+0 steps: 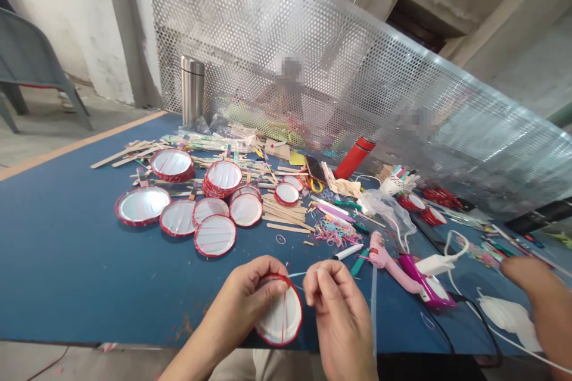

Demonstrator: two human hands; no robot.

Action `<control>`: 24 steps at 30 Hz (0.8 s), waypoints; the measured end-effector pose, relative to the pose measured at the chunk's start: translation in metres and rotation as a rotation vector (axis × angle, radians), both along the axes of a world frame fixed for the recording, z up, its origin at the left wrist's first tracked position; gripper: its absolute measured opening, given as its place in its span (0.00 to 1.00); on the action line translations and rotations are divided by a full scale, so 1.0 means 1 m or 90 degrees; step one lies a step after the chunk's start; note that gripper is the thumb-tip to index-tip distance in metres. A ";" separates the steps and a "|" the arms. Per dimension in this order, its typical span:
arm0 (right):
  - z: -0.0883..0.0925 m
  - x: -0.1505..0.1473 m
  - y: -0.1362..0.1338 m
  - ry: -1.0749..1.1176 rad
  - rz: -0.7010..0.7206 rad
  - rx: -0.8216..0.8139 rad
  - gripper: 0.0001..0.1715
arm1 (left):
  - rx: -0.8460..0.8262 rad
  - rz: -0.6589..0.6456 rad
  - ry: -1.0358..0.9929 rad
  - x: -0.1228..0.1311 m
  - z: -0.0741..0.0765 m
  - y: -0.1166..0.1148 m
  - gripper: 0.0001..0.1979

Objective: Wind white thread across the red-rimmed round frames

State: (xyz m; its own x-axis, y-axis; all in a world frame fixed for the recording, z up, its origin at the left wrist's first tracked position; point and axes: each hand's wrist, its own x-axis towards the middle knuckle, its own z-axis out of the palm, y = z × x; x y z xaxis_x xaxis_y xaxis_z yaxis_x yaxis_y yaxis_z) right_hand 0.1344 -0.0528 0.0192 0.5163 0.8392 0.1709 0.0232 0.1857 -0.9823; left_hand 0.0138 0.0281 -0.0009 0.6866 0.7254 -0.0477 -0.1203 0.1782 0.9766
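Note:
My left hand [243,294] grips a round white lid-like disc [288,318] with a red rim, thumb on its face and fingers behind. Thin pinkish strands cross the disc from top to bottom. A thin pale blue band [295,275] stretches from the disc's upper edge to my right hand [337,303], whose thumb and fingers are pinched on it. Beyond my hands, similar red-rimmed discs [215,236] lie singly and in stacks, several with strands across them. Loose small coloured rubber bands [337,232] are heaped to the right of the discs.
Wooden sticks [286,211] lie behind. A pink glue gun [395,265], its white cable and a marker [348,251] are at the right. A steel flask [192,92] and red bottle [355,158] stand near the perforated metal screen [250,30]. Another person's arm [543,294] reaches in from the right.

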 end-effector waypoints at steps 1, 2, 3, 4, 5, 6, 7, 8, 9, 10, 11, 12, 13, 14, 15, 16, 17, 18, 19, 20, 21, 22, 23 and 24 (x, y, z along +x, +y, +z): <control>0.000 0.000 -0.001 -0.006 0.012 0.007 0.14 | 0.001 0.013 0.004 0.000 0.000 0.000 0.09; 0.000 0.000 -0.002 -0.025 0.023 0.011 0.13 | 0.002 0.027 0.008 0.000 -0.001 0.000 0.09; -0.001 -0.001 -0.003 -0.055 0.027 0.012 0.12 | 0.003 0.039 0.011 0.000 -0.001 0.000 0.09; -0.002 -0.001 -0.005 -0.093 0.026 0.012 0.11 | 0.005 0.050 0.013 0.000 -0.001 0.000 0.09; -0.003 -0.002 -0.006 -0.133 0.020 0.013 0.11 | 0.005 0.058 0.013 0.000 -0.001 0.000 0.09; -0.005 -0.003 -0.007 -0.172 0.014 0.015 0.10 | 0.004 0.066 0.013 0.000 -0.001 0.000 0.09; -0.007 -0.003 -0.009 -0.209 0.008 0.021 0.10 | 0.004 0.073 0.014 0.000 -0.001 0.000 0.09; -0.008 -0.003 -0.010 -0.239 0.003 0.030 0.10 | 0.004 0.079 0.016 0.000 0.000 -0.001 0.09; -0.010 -0.003 -0.011 -0.266 0.001 0.037 0.10 | 0.004 0.083 0.021 0.000 0.000 -0.001 0.09; -0.012 -0.004 -0.011 -0.290 -0.005 0.042 0.11 | 0.005 0.087 0.028 0.000 0.000 -0.001 0.09; -0.014 -0.004 -0.012 -0.313 -0.016 0.046 0.11 | 0.005 0.090 0.036 0.000 0.000 -0.001 0.09; -0.017 -0.004 -0.012 -0.334 -0.030 0.047 0.10 | 0.007 0.094 0.045 0.000 -0.001 -0.001 0.09; -0.019 -0.004 -0.012 -0.354 -0.046 0.048 0.10 | 0.011 0.099 0.053 0.000 -0.002 -0.002 0.09; -0.022 -0.004 -0.012 -0.374 -0.065 0.047 0.10 | 0.016 0.104 0.060 0.001 -0.003 -0.002 0.09; -0.025 -0.004 -0.012 -0.394 -0.083 0.046 0.09 | 0.020 0.108 0.065 0.001 -0.004 -0.002 0.09; -0.028 -0.003 -0.011 -0.415 -0.101 0.045 0.09 | 0.025 0.112 0.069 0.001 -0.004 -0.002 0.09; -0.031 -0.003 -0.011 -0.437 -0.119 0.044 0.08 | 0.029 0.116 0.073 0.001 -0.004 -0.002 0.09; -0.035 -0.001 -0.011 -0.464 -0.136 0.049 0.08 | 0.031 0.121 0.077 0.000 -0.004 -0.002 0.09; -0.037 0.000 -0.012 -0.490 -0.152 0.052 0.08 | 0.029 0.125 0.079 0.000 -0.003 -0.002 0.10; -0.039 0.001 -0.013 -0.511 -0.169 0.050 0.07 | 0.024 0.128 0.079 -0.001 -0.002 -0.002 0.10; -0.040 0.002 -0.014 -0.521 -0.184 0.043 0.07 | 0.018 0.130 0.078 -0.001 -0.001 -0.002 0.10; -0.040 0.003 -0.016 -0.520 -0.193 0.031 0.06 | 0.013 0.129 0.077 -0.001 0.000 -0.003 0.11; -0.039 0.003 -0.018 -0.507 -0.195 0.014 0.07 | 0.011 0.126 0.077 -0.001 0.001 -0.003 0.11; -0.037 0.002 -0.020 -0.487 -0.191 -0.005 0.07 | 0.015 0.122 0.079 -0.001 0.001 -0.003 0.10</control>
